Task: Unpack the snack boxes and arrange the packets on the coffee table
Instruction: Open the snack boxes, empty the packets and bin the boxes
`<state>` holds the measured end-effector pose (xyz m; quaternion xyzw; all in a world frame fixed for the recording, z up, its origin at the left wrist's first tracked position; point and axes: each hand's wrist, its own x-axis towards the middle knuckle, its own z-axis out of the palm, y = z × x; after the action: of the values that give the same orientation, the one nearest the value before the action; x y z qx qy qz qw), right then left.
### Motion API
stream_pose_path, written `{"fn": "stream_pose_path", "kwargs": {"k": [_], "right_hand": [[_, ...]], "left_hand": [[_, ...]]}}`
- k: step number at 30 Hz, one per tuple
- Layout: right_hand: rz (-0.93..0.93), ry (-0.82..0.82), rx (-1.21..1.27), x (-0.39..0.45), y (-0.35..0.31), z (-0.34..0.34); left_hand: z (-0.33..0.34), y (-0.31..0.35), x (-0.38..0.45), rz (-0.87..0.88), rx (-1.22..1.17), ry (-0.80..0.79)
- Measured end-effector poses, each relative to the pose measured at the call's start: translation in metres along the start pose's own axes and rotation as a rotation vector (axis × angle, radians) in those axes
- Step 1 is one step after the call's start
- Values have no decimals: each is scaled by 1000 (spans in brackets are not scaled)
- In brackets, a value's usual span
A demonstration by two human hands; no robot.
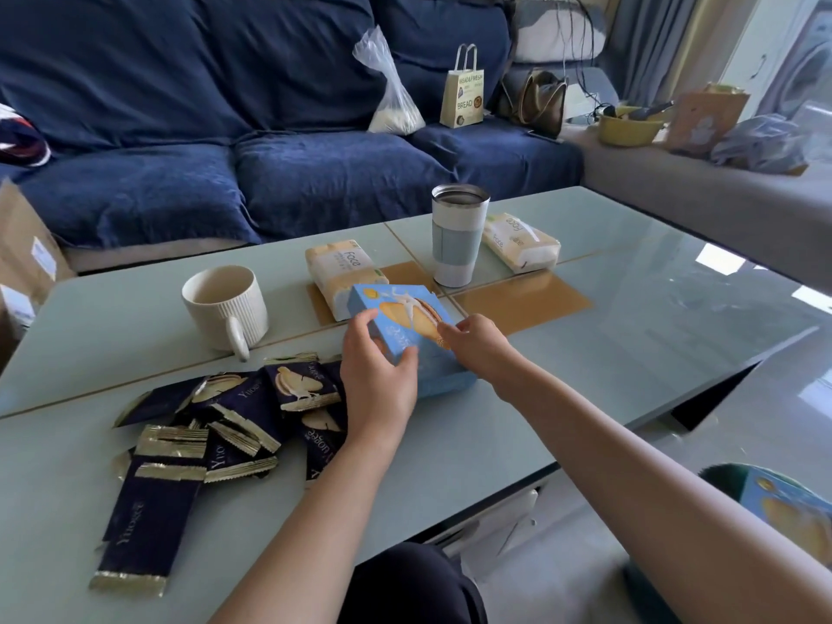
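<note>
A light blue snack box (405, 317) with a biscuit picture stands tilted on the pale glass coffee table (608, 335). My left hand (376, 376) grips its near left corner, thumb on the front face. My right hand (477, 344) pinches the box's right edge near the top flap. To the left, several dark navy snack packets (225, 425) with gold crimped ends lie in a loose overlapping heap near the table's front edge. Another light blue snack box (792, 511) shows at the lower right, off the table.
A ribbed white mug (223, 304), a tumbler (457, 234) and two tissue packs (342, 268) (522, 240) stand behind the box. A blue sofa (270, 173) with bags runs along the far side. A cardboard carton (22, 254) sits at the left.
</note>
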<state>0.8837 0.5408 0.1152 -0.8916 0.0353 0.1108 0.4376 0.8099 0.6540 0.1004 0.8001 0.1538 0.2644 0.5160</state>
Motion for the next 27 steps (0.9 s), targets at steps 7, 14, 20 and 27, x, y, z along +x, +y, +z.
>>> {"fn": "stream_pose_path", "kwargs": {"k": [7, 14, 20, 27], "right_hand": [[-14, 54, 259, -13, 22, -29], [-99, 139, 459, -32, 49, -58], [-175, 234, 555, -60, 58, -68], [-241, -2, 556, -87, 54, -77]], "left_hand": [[8, 24, -21, -7, -410, -31], [26, 38, -33, -293, -644, -191], [40, 51, -40, -306, -531, -372], [30, 41, -41, -378, -572, -399]]}}
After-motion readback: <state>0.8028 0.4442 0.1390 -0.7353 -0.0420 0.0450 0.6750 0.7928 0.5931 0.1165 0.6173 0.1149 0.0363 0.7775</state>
